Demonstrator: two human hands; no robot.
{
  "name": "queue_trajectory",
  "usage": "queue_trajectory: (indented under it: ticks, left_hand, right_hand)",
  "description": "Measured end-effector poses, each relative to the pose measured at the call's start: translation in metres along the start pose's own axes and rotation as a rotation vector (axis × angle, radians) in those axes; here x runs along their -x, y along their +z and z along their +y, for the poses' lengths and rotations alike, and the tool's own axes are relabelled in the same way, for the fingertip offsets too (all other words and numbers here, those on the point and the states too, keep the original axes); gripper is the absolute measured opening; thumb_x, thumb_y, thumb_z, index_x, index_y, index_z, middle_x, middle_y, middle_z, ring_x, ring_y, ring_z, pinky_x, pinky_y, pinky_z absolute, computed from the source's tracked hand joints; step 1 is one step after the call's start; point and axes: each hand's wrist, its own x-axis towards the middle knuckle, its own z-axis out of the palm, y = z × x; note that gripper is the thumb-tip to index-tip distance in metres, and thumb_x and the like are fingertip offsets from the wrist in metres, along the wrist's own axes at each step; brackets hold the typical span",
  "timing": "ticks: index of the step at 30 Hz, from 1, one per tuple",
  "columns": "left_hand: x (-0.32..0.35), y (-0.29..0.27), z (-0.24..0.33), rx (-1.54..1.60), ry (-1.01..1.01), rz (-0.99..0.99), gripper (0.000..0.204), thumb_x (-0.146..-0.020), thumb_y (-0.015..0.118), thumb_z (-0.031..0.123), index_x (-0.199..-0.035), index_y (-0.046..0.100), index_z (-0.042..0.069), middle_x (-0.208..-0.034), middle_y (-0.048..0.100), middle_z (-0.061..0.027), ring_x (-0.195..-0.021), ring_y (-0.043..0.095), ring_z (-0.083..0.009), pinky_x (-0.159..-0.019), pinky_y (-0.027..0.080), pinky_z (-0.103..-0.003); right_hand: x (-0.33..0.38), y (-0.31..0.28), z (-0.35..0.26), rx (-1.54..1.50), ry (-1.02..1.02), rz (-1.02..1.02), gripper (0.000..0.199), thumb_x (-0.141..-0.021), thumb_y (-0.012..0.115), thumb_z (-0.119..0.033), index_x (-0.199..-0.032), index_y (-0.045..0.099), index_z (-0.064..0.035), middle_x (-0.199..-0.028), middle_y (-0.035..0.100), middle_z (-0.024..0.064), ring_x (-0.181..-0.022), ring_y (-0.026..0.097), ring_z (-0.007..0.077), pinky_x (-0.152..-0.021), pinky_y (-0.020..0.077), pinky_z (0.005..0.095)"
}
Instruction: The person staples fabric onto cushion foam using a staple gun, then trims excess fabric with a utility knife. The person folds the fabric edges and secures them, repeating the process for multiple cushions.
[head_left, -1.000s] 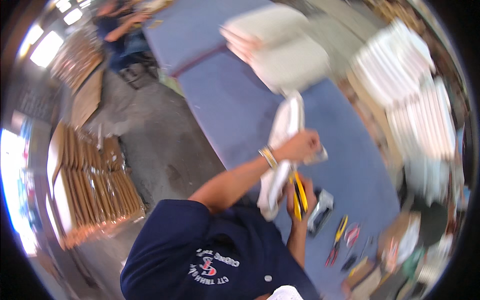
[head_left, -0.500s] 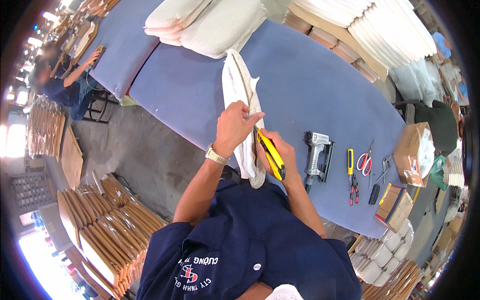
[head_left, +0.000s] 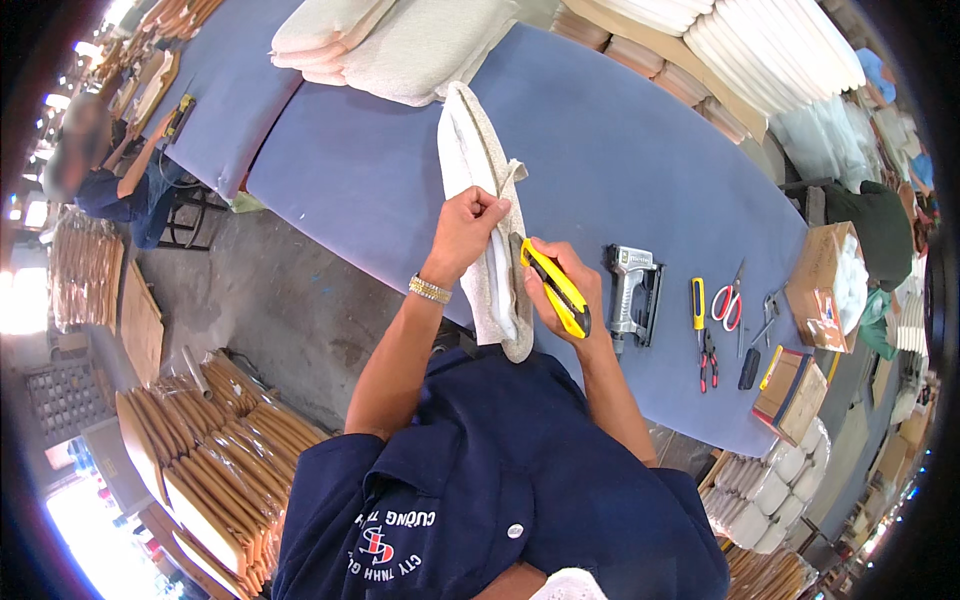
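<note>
A padded cushion in pale woven fabric [head_left: 466, 150] stands on its edge in front of me, its long narrow side up and its near end by my shirt. My left hand [head_left: 465, 232] is closed on the upper edge of the cushion, thumb and fingers pinched at the fabric. In my right hand [head_left: 580, 290] is a yellow and black utility knife [head_left: 557, 290], its front end against the cushion's right edge just below my left hand. Whether the blade is in the fabric I cannot tell. A short loose fabric flap [head_left: 516, 170] sticks out farther up that edge.
On the blue-covered table [head_left: 640, 150] to the right lie a staple gun [head_left: 634, 295], a screwdriver [head_left: 698, 303], red-handled scissors [head_left: 727, 305] and pliers [head_left: 708, 360]. A cardboard box [head_left: 822, 285] stands beyond them. Cushions [head_left: 400, 50] are piled at the far side. Another person [head_left: 125, 190] works at far left.
The knife and my right hand have shifted slightly up and right, and the knife is tilted more. My left thumb has drawn in toward the fingers. The loose flap now bends over.
</note>
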Motion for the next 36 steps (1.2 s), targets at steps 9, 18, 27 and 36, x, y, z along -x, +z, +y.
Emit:
queue_trajectory:
  ticks: [9,18,27,36]
  left_hand:
    - [-0.006,0.002,-0.007,0.282,-0.097,-0.073,0.018,-0.095,0.076,0.019,-0.09,0.064,0.006,-0.073,0.058,0.0047,-0.065,0.049,-0.0052,-0.063,0.041,-0.023]
    - [-0.012,0.003,-0.015,0.351,-0.092,-0.097,0.019,-0.096,0.075,0.019,-0.09,0.064,0.004,-0.074,0.058,0.0035,-0.065,0.049,-0.0055,-0.062,0.042,-0.023]
    - [-0.006,0.0,-0.012,0.34,-0.097,-0.103,0.017,-0.098,0.072,0.02,-0.093,0.064,0.006,-0.077,0.058,0.0046,-0.068,0.048,-0.0048,-0.066,0.041,-0.022]
    - [-0.009,0.008,-0.015,0.401,-0.126,-0.091,0.016,-0.096,0.075,0.016,-0.093,0.065,0.005,-0.078,0.06,0.0038,-0.068,0.049,-0.0047,-0.064,0.041,-0.022]
  right_hand:
    - [0.004,0.002,-0.005,0.072,-0.001,0.016,0.03,-0.091,0.071,-0.011,-0.119,0.065,-0.0022,-0.095,0.075,0.0128,-0.079,0.074,0.0213,-0.073,0.056,0.0306]
    - [-0.012,-0.001,0.002,0.048,-0.034,0.12,0.033,-0.093,0.07,-0.01,-0.124,0.065,-0.0013,-0.1,0.074,0.012,-0.08,0.07,0.0159,-0.074,0.0547,0.0273]
    - [-0.013,0.002,0.009,0.006,-0.048,0.04,0.031,-0.09,0.072,-0.012,-0.12,0.065,-0.0051,-0.094,0.074,0.0133,-0.078,0.074,0.0264,-0.071,0.0568,0.0332]
    - [0.001,-0.001,0.004,0.06,0.011,0.022,0.03,-0.092,0.071,-0.013,-0.119,0.065,-0.0027,-0.098,0.074,0.0129,-0.079,0.072,0.0193,-0.072,0.0554,0.0292]
